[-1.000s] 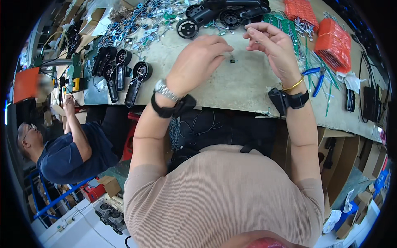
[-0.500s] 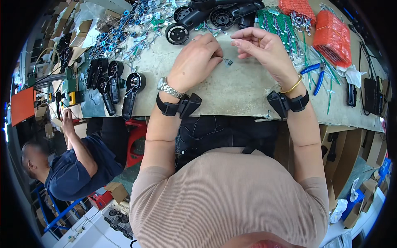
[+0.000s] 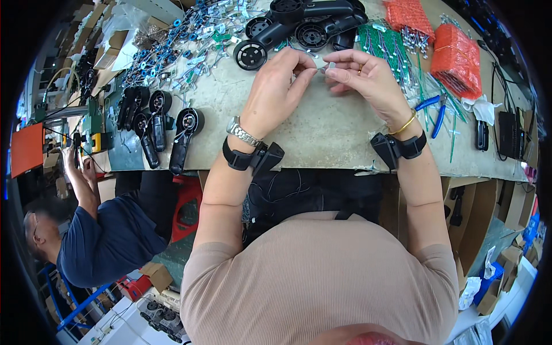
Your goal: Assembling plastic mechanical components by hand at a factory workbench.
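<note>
My left hand (image 3: pixel 275 86) is over the middle of the bench, its thumb and forefinger pinched on a thin wire. Facing it, my right hand (image 3: pixel 371 80) grips a small pale wired part (image 3: pixel 329 66) between thumb and forefinger. The wire spans the short gap between both sets of fingertips, and most of the part is covered by my right fingers. Just beyond my left hand lie black round-headed housings with handles (image 3: pixel 251 54). Green circuit boards with wires (image 3: pixel 382 54) lie beyond my right hand.
Small wired boards (image 3: pixel 184 63) are heaped at the far left. More black handled housings (image 3: pixel 187 135) lie nearer on the left. Blue-handled cutters (image 3: pixel 438 118) and a red bubble-wrapped bundle (image 3: pixel 454 60) are on the right. A co-worker (image 3: pixel 109 236) sits at the left.
My right hand has closed on the small wired part that hung from my left fingers. The part has risen off the bench and moved right. The co-worker's hands have shifted.
</note>
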A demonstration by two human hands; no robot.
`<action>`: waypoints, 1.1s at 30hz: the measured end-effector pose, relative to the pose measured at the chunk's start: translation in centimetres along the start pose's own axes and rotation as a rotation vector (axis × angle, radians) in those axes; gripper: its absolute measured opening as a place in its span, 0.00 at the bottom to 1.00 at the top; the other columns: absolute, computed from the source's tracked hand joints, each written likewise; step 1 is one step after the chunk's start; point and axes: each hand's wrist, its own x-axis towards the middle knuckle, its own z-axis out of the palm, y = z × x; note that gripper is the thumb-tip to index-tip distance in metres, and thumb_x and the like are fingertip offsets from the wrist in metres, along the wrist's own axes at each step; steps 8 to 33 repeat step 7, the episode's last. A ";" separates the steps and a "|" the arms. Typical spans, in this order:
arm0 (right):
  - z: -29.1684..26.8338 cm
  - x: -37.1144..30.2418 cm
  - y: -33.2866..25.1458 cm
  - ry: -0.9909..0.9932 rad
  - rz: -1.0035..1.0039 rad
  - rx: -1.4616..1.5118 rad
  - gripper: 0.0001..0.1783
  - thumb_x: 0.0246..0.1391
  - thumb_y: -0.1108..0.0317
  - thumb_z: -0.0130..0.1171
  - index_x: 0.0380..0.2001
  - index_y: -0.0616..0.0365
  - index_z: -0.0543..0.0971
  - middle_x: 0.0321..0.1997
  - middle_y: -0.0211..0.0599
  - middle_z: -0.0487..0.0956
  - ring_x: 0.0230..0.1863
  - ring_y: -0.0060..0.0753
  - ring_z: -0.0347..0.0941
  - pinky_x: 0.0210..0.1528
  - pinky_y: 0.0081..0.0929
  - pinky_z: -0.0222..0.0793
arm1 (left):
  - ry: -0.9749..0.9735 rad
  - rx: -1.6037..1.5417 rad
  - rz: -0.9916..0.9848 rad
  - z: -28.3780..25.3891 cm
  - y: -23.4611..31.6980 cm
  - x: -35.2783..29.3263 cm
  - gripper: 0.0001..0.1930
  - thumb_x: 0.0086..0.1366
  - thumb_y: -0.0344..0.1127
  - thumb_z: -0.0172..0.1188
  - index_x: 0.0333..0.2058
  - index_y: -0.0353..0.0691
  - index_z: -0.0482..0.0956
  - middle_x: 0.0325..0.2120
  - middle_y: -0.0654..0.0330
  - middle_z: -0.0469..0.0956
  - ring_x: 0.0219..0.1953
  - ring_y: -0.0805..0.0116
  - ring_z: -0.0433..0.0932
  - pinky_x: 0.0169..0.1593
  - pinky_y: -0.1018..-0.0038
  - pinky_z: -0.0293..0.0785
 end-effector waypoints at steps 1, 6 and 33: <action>-0.2 0.2 0.0 -0.008 -0.006 0.021 0.16 0.61 0.67 0.64 0.51 0.62 0.80 0.43 0.36 0.83 0.43 0.22 0.80 0.45 0.21 0.79 | 0.018 -0.039 0.013 0.1 -0.1 0.1 0.08 0.63 0.27 0.64 0.40 0.34 0.78 0.33 0.56 0.78 0.36 0.60 0.80 0.39 0.70 0.75; -0.7 0.1 -0.3 0.076 -0.086 0.067 0.17 0.60 0.69 0.65 0.50 0.63 0.80 0.43 0.36 0.83 0.42 0.23 0.81 0.46 0.22 0.80 | 0.130 -0.456 -0.201 0.6 -0.7 0.2 0.14 0.65 0.28 0.65 0.49 0.37 0.78 0.36 0.63 0.80 0.37 0.66 0.80 0.42 0.74 0.78; -0.8 0.1 -0.3 0.077 -0.101 0.086 0.17 0.60 0.69 0.65 0.50 0.63 0.80 0.43 0.37 0.83 0.43 0.24 0.81 0.46 0.23 0.80 | 0.128 -0.454 -0.194 0.6 -0.7 0.4 0.14 0.65 0.28 0.65 0.49 0.37 0.78 0.36 0.63 0.80 0.37 0.66 0.80 0.42 0.74 0.78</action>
